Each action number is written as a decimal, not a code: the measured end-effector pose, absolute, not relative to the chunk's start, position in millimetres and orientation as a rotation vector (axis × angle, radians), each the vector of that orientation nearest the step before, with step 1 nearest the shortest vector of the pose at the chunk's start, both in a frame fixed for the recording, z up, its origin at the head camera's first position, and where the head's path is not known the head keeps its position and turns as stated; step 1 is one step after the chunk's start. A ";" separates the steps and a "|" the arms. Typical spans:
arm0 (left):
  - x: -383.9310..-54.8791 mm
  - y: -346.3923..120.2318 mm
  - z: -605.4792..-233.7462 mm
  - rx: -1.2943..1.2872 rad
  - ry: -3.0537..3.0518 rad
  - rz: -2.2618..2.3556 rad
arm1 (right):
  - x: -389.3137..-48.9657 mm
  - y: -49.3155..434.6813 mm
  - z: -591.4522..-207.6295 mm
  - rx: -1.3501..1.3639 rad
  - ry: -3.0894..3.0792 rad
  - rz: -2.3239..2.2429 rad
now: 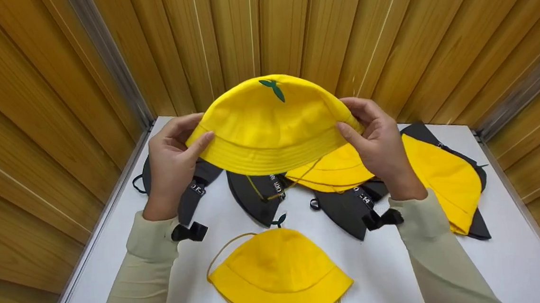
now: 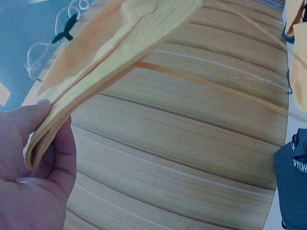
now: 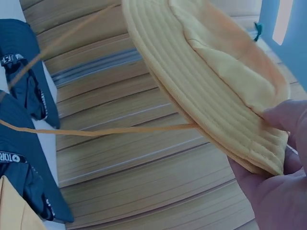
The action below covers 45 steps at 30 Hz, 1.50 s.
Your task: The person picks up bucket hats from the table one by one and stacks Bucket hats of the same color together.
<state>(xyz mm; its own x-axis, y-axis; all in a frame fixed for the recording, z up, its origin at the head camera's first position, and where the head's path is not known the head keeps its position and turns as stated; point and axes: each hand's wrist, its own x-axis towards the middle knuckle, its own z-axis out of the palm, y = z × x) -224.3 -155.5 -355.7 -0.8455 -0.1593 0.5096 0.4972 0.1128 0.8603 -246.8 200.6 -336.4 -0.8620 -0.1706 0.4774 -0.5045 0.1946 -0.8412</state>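
Held up above the table is a yellow bucket hat (image 1: 268,123) with a green sprout on its crown, its brim folded flat and a cord hanging below. My left hand (image 1: 172,153) pinches the brim's left end, thumb in front and fingers behind; the left wrist view shows the brim (image 2: 91,81) between them. At the opposite end, my right hand (image 1: 378,132) grips the brim the same way, its thumb (image 3: 283,115) on the crown side. Below, on the white table, lies another yellow bucket hat (image 1: 280,269), folded flat, sprout pointing away from me.
Dark caps with lettered straps, one a black cap (image 1: 254,197), lie along the table's far part. Among them on the right are a partly covered yellow hat (image 1: 333,168) and another yellow hat (image 1: 447,177) over a dark one. Wood-patterned walls (image 1: 280,27) enclose the white table (image 1: 378,272).
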 end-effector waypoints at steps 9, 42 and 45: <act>-181.5 -151.5 -382.5 -0.187 -2.011 -1.949 | -188.2 214.3 -366.6 0.478 -2.333 1.783; -98.6 -137.4 -525.1 0.281 -3.268 -1.209 | -83.4 192.4 -553.0 0.116 -2.999 1.349; -93.3 -128.0 -527.7 0.212 -3.281 -1.097 | -79.8 189.1 -553.4 0.161 -3.023 1.206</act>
<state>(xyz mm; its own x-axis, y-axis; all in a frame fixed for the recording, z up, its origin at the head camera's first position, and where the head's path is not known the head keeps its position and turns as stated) -93.3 -128.0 -527.7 -0.9406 -0.0122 -0.3392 -0.2138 0.7975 0.5641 -79.8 189.1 -553.4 -0.9883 -0.1347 -0.0718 -0.0483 0.7222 -0.6900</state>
